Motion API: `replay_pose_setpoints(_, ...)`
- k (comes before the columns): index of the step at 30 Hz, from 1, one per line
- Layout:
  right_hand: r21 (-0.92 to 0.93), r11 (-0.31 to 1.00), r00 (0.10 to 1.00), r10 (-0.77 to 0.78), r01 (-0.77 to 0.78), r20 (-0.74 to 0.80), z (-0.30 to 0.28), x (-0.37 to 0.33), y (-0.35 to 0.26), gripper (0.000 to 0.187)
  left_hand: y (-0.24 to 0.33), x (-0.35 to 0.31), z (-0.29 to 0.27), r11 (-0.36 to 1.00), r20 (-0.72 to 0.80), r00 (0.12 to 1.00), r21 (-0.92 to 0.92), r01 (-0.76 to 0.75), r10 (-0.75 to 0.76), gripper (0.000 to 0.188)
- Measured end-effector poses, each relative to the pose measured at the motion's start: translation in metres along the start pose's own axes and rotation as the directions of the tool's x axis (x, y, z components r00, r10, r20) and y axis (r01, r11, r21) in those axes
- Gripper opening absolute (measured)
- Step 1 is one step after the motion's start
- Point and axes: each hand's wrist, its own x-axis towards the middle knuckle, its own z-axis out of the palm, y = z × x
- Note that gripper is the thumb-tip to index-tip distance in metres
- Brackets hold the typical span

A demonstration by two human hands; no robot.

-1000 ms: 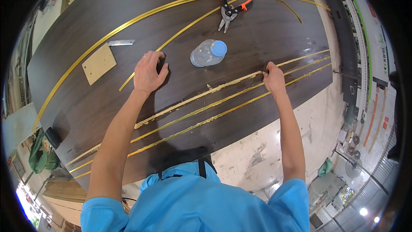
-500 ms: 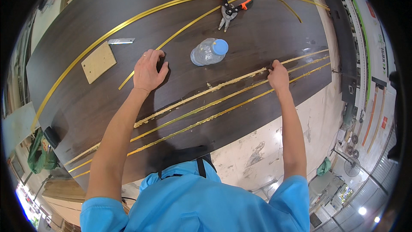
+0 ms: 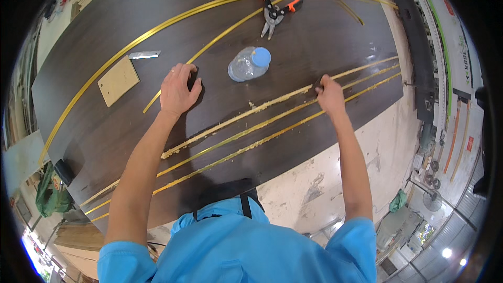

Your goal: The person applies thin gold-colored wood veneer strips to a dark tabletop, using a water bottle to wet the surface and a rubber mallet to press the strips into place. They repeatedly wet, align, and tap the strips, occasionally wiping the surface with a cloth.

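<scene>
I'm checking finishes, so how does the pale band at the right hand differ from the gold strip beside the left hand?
The pale band is tan with rough, crumbly edges; the gold strip is shiny with cleaner edges. The pale band runs longer than the gold strip. Both are narrow lines on the dark panel.

The worn shirt (image 3: 241, 251) is bright blue, short-sleeved.

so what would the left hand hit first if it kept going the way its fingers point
The left hand would most likely meet the thin gold strip, which slants past its fingertips; depth is unclear, so the fingers may be touching it.
</scene>
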Motion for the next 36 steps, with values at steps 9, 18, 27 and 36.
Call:
replay_pose_setpoints(9,-0.012,1.0,0.994,-0.007,0.006,-0.112,0.007,-0.002,0.001,0.025,-0.001,0.003,0.001,1.0,-0.003,1.0,-0.003,-0.002,0.002,0.027)
replay_pose_setpoints(18,0.011,0.997,0.992,0.079,-0.078,-0.097,0.007,-0.006,-0.006,0.023,0.0,0.001,0.0,1.0,0.004,1.0,-0.009,0.012,-0.012,0.027)
replay_pose_setpoints(27,0.177,0.981,0.958,0.125,-0.081,-0.258,0.008,-0.003,0.007,0.023,0.002,0.001,-0.001,1.0,0.013,1.0,0.008,0.022,-0.022,0.028)
replay_pose_setpoints(36,0.239,0.957,0.971,-0.113,0.164,-0.213,0.025,-0.032,-0.038,0.02,0.002,0.004,0.0,1.0,-0.013,1.0,0.017,-0.011,0.011,0.027)
